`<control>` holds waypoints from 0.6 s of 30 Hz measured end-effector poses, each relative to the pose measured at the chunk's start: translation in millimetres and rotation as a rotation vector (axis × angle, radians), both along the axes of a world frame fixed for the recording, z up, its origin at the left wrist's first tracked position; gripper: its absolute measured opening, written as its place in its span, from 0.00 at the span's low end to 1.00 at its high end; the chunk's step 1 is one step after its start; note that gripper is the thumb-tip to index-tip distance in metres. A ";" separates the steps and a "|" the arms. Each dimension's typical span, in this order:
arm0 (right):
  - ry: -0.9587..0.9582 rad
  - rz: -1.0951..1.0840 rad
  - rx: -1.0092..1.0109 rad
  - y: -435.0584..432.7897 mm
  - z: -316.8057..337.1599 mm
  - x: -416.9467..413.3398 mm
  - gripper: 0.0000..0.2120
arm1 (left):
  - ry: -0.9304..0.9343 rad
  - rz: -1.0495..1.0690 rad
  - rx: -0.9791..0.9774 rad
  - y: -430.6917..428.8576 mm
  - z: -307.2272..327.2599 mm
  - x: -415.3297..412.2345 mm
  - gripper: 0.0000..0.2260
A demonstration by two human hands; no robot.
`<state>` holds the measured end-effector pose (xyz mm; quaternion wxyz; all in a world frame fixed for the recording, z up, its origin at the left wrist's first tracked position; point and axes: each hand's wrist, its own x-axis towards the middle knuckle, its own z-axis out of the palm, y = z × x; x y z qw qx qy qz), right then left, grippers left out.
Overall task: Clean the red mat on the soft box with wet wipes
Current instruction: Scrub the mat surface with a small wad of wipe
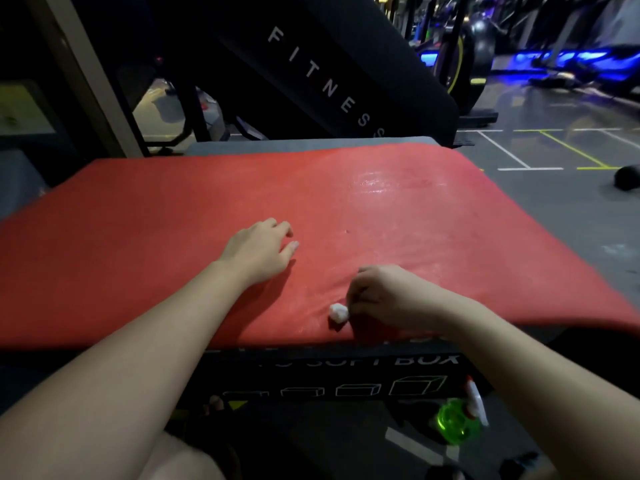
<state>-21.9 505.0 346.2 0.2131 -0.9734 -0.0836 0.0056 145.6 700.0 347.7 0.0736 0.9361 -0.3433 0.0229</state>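
Note:
The red mat (173, 216) lies spread over the black soft box (346, 379), whose front carries white lettering. A wet, shiny patch shows on the mat at the far right. My left hand (258, 249) rests on the mat near its middle, fingers relaxed and bent a little, holding nothing. My right hand (384, 294) sits near the mat's front edge with curled fingers, pinching a small balled-up white wet wipe (338, 312) that touches the mat.
A green spray bottle (457, 417) with a white nozzle lies on the floor below the box at the right. A black padded machine marked FITNESS (329, 81) stands behind the box. Grey floor with painted lines (540, 150) stretches to the right.

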 end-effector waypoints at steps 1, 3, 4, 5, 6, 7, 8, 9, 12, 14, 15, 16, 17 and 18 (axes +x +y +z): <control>-0.030 -0.028 -0.012 -2.6 -2.9 11.3 0.04 | -0.001 0.008 0.004 -0.4 -1.8 5.3 0.16; -0.096 -0.096 -0.020 -9.9 -9.3 31.9 0.03 | -0.009 0.021 0.006 -0.7 -4.9 15.2 0.17; -0.114 -0.137 -0.009 -14.2 -10.2 39.9 0.03 | -0.015 0.024 0.009 -1.1 -6.5 20.2 0.17; -0.117 -0.172 0.005 -17.8 -9.2 45.5 0.03 | -0.022 0.026 0.012 -1.7 -7.8 24.4 0.18; -0.101 -0.185 0.014 -20.4 -5.8 48.6 0.05 | -0.029 0.025 0.015 -2.8 -9.0 28.7 0.18; -0.060 -0.177 0.014 -22.3 -0.1 49.4 0.08 | -0.037 0.020 0.017 -4.4 -9.9 33.2 0.19; 0.010 -0.155 0.014 -24.0 6.5 48.4 0.14 | -0.043 0.015 0.017 -6.4 -10.5 37.4 0.20; 0.093 -0.118 0.022 -25.1 12.9 45.5 0.21 | -0.047 0.008 0.014 -8.4 -11.3 41.6 0.20; 0.234 -0.027 0.049 -25.0 20.6 40.4 0.29 | -0.068 -0.010 0.008 -15.9 -16.1 54.3 0.22; 0.146 -0.058 0.053 -27.2 13.6 54.7 0.21 | -0.075 -0.012 -0.004 -20.5 -20.0 63.3 0.22; 0.071 -0.091 0.041 -29.2 8.3 66.6 0.16 | -0.075 -0.012 -0.011 -22.7 -22.0 68.2 0.22; -0.013 -0.123 0.011 -32.4 2.1 79.5 0.12 | -0.066 -0.007 -0.019 -24.2 -24.1 73.4 0.22; -0.104 -0.154 -0.036 -36.4 -3.4 92.3 0.08 | -0.050 0.004 -0.030 -25.9 -26.5 78.7 0.22; -0.176 -0.188 -0.086 -42.5 -9.2 105.2 0.05 | -0.028 0.024 -0.042 -27.5 -28.9 83.5 0.24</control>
